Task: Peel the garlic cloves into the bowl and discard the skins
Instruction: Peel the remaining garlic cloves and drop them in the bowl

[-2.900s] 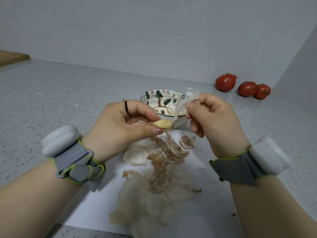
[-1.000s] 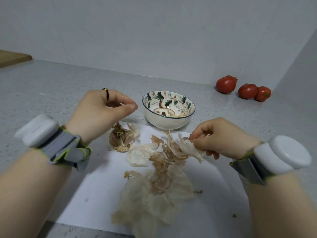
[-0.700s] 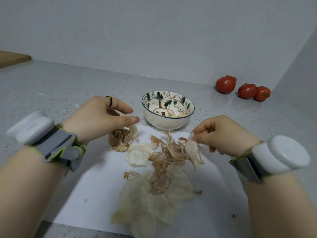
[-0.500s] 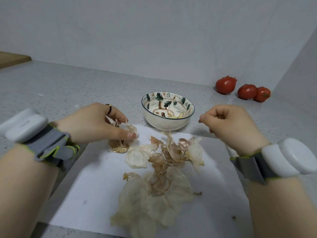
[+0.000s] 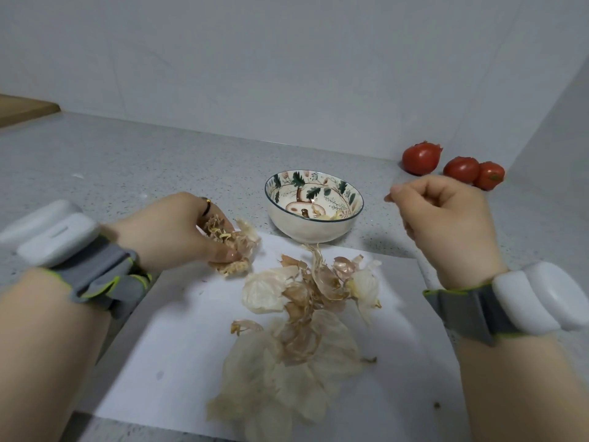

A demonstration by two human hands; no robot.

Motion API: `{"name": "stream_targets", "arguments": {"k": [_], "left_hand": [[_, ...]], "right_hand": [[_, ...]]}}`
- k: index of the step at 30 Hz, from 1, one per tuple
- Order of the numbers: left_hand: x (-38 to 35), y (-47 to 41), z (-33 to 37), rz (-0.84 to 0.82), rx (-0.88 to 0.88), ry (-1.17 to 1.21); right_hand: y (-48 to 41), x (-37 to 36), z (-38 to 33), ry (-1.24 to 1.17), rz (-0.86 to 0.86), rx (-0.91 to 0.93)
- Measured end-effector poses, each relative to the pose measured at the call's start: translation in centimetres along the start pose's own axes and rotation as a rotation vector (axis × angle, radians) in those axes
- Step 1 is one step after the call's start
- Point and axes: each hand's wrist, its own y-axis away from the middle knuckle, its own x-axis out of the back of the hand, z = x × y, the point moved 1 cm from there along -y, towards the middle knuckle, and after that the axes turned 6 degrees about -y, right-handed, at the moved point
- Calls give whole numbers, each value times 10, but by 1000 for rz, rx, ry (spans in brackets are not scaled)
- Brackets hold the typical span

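On the sheet (image 5: 178, 346), left fingers (image 5: 223, 253) grip one garlic bulb (image 5: 243, 240) (three tomatoes (image 5: 460, 169) behind); right fingers (image 5: 414, 194) curl empty.

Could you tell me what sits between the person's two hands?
Head view: the patterned bowl stands between the left hand, gripping a garlic head, and the right hand.

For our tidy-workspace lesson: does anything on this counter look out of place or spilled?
Nothing looks spilled or damaged. Garlic skins lie heaped on the white sheet, not yet discarded, which fits peeling in progress.
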Motion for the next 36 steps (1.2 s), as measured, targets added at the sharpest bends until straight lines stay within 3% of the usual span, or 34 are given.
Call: {"name": "stream_targets", "arguments": {"k": [2,4,8,10,12,16,28,36], "left_hand": [[6,1,4,97,-35,161],[7,4,10,136,-63,467],[-5,12,25,56,-116,827],[-13,11,27,-17,-140,841],[-19,9,27,-68,-148,845],[-28,5,25,-90,-168,886],[-34,6,27,-126,-276,1070],[-29,5,25,-77,-286,1123]], "right_hand": [[1,0,-3,-82,53,18],[4,-2,-7,-129,45,24],[19,-20,-13,-201,-298,-67],[28,-31,-14,-183,-503,-95],[33,-39,-12,-167,-572,-83],[30,-40,-8,-264,-519,-106],[33,-48,-3,-347,-597,-194],[36,-55,-1,-377,-608,-140]]}}
